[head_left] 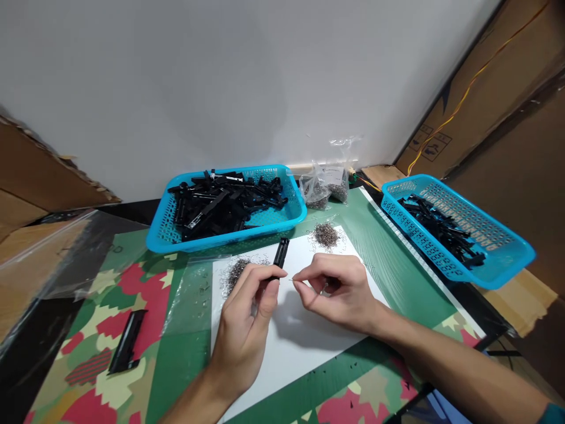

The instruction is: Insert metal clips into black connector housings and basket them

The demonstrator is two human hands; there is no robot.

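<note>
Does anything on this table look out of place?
One black part lies alone at left, away from the dark pieces in the nearest basket. Dark specks are scattered in front of the white sheet.

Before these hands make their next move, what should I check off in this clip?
1. Left hand holding the black part: ok.
2. Right hand pinching a thin piece: ok, thumb and finger closed on it.
3. Thin piece touching the black part: cannot tell, too small.
4. Left pile and right pile of small metal pieces gathered tightly: not ok, strays lie around both.
5. Left basket and right basket upright: ok.
</note>
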